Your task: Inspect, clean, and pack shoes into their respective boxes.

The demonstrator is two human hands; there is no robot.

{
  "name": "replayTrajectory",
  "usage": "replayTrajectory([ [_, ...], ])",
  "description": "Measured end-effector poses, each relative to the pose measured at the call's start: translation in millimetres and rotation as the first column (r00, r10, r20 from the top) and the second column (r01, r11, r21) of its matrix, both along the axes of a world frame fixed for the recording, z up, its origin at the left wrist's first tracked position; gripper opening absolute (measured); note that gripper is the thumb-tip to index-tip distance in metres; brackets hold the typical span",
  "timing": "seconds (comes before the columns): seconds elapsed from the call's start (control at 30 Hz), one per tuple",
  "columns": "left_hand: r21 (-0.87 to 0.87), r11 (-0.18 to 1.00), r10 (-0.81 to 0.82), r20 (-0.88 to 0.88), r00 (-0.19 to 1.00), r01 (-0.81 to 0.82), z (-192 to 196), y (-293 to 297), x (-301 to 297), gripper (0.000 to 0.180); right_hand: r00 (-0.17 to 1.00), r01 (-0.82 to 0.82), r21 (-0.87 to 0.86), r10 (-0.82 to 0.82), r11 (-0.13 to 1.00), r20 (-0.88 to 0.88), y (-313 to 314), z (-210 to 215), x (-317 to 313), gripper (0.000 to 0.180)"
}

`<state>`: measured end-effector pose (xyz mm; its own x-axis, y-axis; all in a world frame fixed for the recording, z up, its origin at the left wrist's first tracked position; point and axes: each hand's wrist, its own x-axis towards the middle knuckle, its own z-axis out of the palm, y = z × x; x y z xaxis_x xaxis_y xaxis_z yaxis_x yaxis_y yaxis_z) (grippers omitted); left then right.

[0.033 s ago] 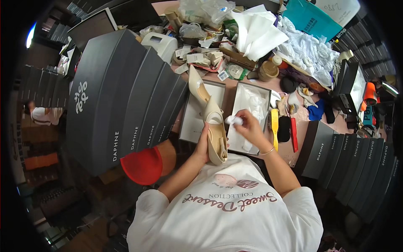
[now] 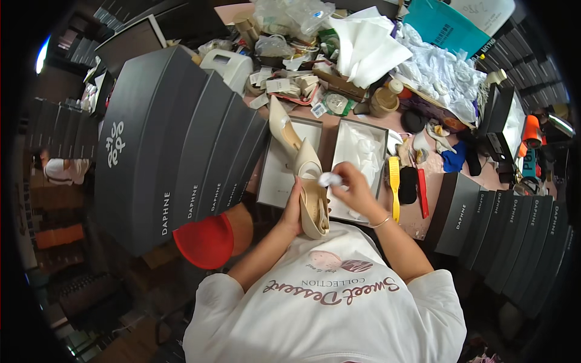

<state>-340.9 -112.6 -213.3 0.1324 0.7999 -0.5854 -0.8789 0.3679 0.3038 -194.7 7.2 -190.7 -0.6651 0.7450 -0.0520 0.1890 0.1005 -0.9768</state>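
Gripping a cream shoe, left hand half hidden; right hand pinches white wad.

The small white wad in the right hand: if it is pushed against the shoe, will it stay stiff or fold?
The white wad looks crumpled and soft, so it would probably squash and fold. Pinched by the right hand, it seems very light. The cream shoe, gripped by the left hand, likely keeps its shape.
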Motion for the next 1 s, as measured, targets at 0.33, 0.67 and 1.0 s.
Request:
replayTrajectory([
  [0.33, 0.025, 0.982, -0.182, -0.095, 0.979, 0.185, 10.5, 19.4, 26.5, 0.052, 0.919, 0.031, 0.47, -0.211, 0.882, 0.333, 8.9, -13.0, -8.1, 0.034],
  [0.67, 0.343, 0.914, 0.126, -0.749, 0.651, 0.217, -15.0, 66.2, 29.8, 0.075, 0.997, -0.045, -0.128, 0.036, 0.991, -0.074, -16.5, 12.4, 27.1, 0.117],
  [1.0, 0.068, 0.974, 0.159, -0.884, 0.44, -0.215, -109.6, 86.9, -86.2, 0.052, 0.771, 0.054, 0.076, -0.09, 0.996, 0.631, -21.7, -73.2, 37.8, 0.083],
])
